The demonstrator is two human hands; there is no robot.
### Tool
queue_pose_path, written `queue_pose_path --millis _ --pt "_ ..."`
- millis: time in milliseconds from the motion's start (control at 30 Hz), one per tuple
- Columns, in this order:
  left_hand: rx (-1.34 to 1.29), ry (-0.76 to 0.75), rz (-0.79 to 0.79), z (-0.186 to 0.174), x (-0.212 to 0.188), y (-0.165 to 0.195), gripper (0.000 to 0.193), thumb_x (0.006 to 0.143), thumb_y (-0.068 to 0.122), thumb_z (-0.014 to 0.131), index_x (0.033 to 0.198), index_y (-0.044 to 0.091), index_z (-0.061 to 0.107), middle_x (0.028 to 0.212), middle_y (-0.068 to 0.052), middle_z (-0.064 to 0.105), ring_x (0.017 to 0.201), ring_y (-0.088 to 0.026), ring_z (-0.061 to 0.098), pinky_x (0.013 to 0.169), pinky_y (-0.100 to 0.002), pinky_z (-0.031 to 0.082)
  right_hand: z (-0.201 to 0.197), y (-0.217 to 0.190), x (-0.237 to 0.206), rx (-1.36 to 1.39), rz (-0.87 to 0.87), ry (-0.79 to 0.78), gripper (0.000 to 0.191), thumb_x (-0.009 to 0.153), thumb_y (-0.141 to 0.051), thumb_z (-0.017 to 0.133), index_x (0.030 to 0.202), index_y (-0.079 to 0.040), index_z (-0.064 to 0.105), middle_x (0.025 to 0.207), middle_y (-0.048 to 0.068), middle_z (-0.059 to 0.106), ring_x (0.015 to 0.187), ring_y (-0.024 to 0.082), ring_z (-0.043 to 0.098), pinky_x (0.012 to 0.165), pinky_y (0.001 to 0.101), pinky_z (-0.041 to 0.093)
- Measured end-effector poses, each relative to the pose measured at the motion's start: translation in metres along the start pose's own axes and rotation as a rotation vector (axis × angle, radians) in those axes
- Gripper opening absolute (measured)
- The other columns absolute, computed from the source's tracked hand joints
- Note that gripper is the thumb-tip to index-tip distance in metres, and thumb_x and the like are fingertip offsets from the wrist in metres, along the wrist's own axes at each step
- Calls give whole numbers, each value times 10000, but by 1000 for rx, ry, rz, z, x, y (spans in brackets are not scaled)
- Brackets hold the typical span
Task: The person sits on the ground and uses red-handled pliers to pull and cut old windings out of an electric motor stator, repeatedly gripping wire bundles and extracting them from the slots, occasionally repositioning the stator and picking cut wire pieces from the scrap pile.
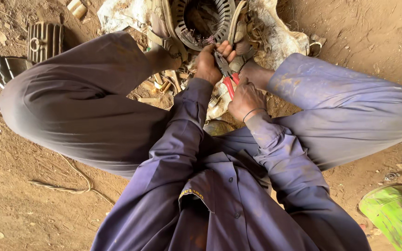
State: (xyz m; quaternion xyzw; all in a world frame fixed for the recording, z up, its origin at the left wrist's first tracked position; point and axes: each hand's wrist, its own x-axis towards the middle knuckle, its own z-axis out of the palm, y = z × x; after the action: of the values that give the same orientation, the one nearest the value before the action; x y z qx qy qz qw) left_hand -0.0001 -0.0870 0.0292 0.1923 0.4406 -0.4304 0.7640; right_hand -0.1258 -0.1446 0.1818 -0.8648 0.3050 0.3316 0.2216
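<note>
Pliers (226,74) w/ red handles are sitting between both hands, nose pointing up toward the rim of a round metal motor shell (204,21) that's lying on a dirty cloth (275,32) on the dirt floor (33,186). The shell is ringed w/ slots, and a tuft of thin copper wire (196,37) is sticking out of its lower edge, just beside the pliers' nose. Can't tell if the nose is actually biting wire; too small and partly hidden.

Right hand (246,98) is working the red handles, grip clenched around them, w/ a dark band round the wrist. Left hand (209,62) is up near the pliers' head, fingers curled in around it and the shell's edge, prob. steadying the tool where it meets the wire; whether it's truly gripping the pliers or just pressing against them isn't clear.

Person is sitting on the ground w/ knees spread wide, in dusty purple clothes, and the bare feet (164,58) are resting against the shell on both sides, which looks like bracing so it's not shifting under the pull. Bits of wood and scrap (161,86) are lying below the left foot.

Further out: a ribbed metal housing (45,41) at upper left, a loose cord (66,186) trailing across the dirt, and a green container (396,214) at lower right.
</note>
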Motion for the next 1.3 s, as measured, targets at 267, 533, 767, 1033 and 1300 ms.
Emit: queue_pose_path --millis 267,533,767,1033,1300 --pt "38 41 31 10 -10 15 248 1062 178 433 1162 -43 485 948 -172 681 787 -277 673 798 -474 606 -13 -10 -7 -38 27 7 507 799 -127 666 1214 74 454 1197 331 613 1052 485 657 906 532 532" --pt "143 55 -15 -6 10 16 316 1068 61 320 1209 -153 506 943 -184 659 748 -257 691 833 -437 642 -35 -12 -49 -119 -24 -21 725 862 -150 607 1471 79 288 1459 350 402 1366 478 398 1028 623 379" --pt "194 93 -56 11 -10 -1 227 1073 41 377 1149 -106 532 842 -141 626 681 -235 645 763 -447 644 -84 71 -99 437 -227 93 732 779 -50 688 1440 46 388 1199 246 623 1114 383 646 953 435 521" --pt "893 -231 333 91 -100 41 138 978 42 475 1022 74 601 843 -122 683 690 -254 728 625 -422 668 -106 102 -93 1348 -311 263 567 887 22 618 1414 4 410 1176 53 580 989 118 616 778 296 586" --pt "2129 -257 1021 59 -39 100 103 1021 73 619 920 61 598 708 -17 578 490 -85 471 393 -264 372 -95 110 -83 1363 -344 280 528 913 15 611 1415 10 446 1158 94 628 995 151 666 846 301 598"
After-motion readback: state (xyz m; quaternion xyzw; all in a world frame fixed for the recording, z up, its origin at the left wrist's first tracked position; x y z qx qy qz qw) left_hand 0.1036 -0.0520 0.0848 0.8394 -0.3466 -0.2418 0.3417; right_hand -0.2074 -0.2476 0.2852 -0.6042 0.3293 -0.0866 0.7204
